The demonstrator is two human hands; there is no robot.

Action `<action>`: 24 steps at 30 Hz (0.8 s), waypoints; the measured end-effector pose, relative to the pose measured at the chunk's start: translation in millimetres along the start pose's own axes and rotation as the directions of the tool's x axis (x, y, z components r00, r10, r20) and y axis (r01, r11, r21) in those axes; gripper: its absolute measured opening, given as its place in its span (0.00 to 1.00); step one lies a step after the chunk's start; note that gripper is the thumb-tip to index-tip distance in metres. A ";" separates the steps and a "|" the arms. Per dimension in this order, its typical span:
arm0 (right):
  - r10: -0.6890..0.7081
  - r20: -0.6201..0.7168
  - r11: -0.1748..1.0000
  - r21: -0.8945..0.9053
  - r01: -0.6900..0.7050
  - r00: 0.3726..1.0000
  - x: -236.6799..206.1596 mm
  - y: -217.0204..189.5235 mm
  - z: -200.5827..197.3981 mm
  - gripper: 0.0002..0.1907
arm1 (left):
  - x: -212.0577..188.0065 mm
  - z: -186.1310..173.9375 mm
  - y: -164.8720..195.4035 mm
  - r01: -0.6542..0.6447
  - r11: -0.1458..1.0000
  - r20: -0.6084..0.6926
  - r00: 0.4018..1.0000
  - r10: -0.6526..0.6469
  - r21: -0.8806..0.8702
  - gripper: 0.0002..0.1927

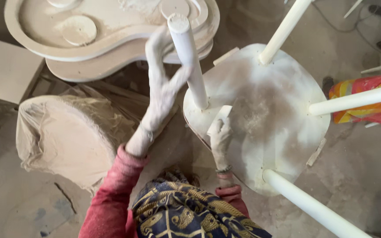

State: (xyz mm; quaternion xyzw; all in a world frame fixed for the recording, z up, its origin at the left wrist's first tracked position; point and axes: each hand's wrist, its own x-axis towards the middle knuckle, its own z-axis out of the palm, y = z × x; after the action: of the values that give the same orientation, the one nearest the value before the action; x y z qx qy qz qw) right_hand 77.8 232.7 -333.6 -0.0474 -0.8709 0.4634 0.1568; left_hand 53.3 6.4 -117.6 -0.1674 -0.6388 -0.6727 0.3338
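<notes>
A: From the head camera, what is going on?

B: An upturned white stool (261,119) lies with its seat underside facing up and four legs sticking out. The left hand (162,88), coated in pale dust, is wrapped round the nearest stool leg (189,61), thumb on one side and fingers curled over the other. It is blurred, so I cannot tell how tight the grip is.

A: And the other?

B: The right hand (220,139) presses a small sanding pad (219,119) flat against the seat underside, just beside the base of that leg. Fingers are closed down over it.

A: How would this go well?

B: I judge the leg-hold should steady the stool while the pad stays flat and works evenly, so the dusty patch at the middle blends out.

A: Anything around?

B: Curved shaped boards (111,39) stacked above, a plastic-wrapped round piece (67,132) to the left, and bright orange cloth (367,101) at right.
</notes>
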 end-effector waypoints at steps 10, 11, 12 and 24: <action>-0.048 -0.050 0.997 -0.063 0.045 0.998 16.5 -39.9 60.6 0.11 | 78.8 18.0 0.1 0.217 0.753 0.207 0.972 -0.110 -0.622 0.10; -0.073 -0.040 0.997 -0.004 0.073 0.997 17.3 -36.0 57.5 0.11 | 77.8 17.7 -0.7 0.206 0.788 0.195 0.975 -0.111 -0.581 0.10; -0.100 -0.031 0.993 0.059 0.101 0.995 18.2 -32.5 54.9 0.11 | 77.3 17.1 -1.5 0.193 0.822 0.183 0.977 -0.110 -0.536 0.10; -0.135 0.060 0.990 -0.039 0.138 0.989 25.3 -28.1 47.3 0.13 | 76.4 18.2 -2.4 0.194 0.855 0.152 0.979 -0.137 -0.480 0.12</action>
State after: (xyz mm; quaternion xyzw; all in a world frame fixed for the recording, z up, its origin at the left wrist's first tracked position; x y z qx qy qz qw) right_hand 40.6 185.1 -329.3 0.0222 -0.8861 0.4337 0.1621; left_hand -7.0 6.0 -67.3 -0.2287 -0.4760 -0.8289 0.1845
